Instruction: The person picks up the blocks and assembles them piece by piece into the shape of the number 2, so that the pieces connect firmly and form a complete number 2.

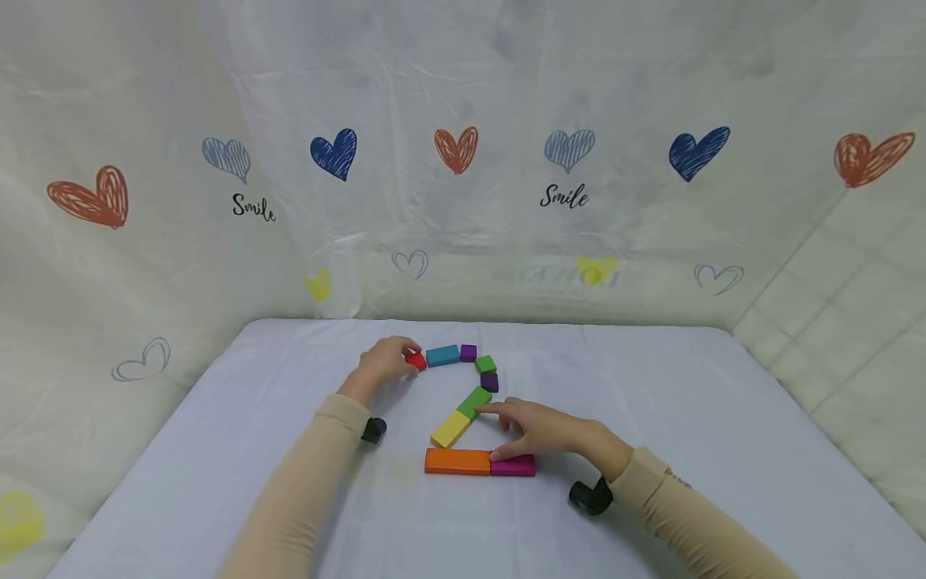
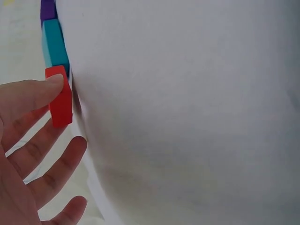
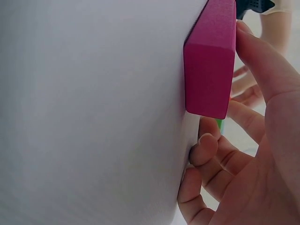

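My left hand pinches a red block between thumb and fingers; its end meets a blue block. From there a purple block, a small green block and a dark purple block curve round. A long green block and a yellow block slant down to an orange block, end to end with a magenta block. The outline resembles a 2. My right hand reaches its index finger to the long green block, its thumb resting at the orange-magenta joint.
A white cloth covers the table. Behind it hangs a pale sheet printed with hearts and the word Smile. A black wrist device sits under each forearm, the right one close to the cloth.
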A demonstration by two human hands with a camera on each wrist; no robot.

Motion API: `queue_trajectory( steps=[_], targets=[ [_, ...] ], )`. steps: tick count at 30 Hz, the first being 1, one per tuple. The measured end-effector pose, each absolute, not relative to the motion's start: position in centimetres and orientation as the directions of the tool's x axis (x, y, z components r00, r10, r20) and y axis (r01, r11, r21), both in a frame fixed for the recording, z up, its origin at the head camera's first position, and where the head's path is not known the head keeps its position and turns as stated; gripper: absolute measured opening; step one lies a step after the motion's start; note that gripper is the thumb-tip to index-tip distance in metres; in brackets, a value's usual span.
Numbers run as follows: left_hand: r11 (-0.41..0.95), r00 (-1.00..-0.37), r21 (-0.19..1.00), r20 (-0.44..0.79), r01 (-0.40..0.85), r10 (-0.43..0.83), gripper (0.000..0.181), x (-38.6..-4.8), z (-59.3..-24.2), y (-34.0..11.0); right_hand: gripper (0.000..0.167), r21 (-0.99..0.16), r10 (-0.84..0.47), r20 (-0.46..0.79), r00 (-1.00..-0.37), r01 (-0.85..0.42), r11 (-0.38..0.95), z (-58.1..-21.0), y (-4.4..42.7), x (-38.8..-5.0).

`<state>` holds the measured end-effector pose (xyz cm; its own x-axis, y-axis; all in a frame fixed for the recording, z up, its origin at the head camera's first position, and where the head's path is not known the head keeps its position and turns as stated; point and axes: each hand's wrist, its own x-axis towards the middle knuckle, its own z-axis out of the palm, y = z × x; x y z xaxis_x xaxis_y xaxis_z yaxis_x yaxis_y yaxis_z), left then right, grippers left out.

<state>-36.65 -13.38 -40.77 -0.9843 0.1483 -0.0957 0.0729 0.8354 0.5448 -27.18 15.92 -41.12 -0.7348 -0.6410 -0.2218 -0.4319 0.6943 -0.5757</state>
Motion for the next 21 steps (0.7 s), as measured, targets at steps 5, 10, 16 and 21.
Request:
queue_trajectory(
  steps=[5,10,16,21],
  targets=[
    [0.839,-0.985,0.539,-0.09,0.077,0.148,0.039,-36.58,-40.74,-13.26,0.074,-0.577,-0.636,-0.227,-0.738,-0.424,0.698,-41.22,15.91,-27.26],
    [0.846,-0.986,0.526,-0.078,0.084,0.147,0.04,-36.68,-40.89,-13.16,0.074,-0.578,-0.637,-0.226,-0.737,-0.425,0.697,-41.33,15.97,-27.33],
    [0.849,-0.987,0.521,-0.073,0.084,0.143,0.042,-36.63,-40.93,-13.05,0.074,-0.577,-0.64,-0.224,-0.735,-0.43,0.695,-41.27,16.02,-27.36],
    [0.858,-0.988,0.508,-0.07,0.081,0.135,0.042,-36.7,-41.01,-12.98,0.074,-0.575,-0.635,-0.227,-0.738,-0.424,0.699,-41.25,15.98,-27.37]
  ],
)
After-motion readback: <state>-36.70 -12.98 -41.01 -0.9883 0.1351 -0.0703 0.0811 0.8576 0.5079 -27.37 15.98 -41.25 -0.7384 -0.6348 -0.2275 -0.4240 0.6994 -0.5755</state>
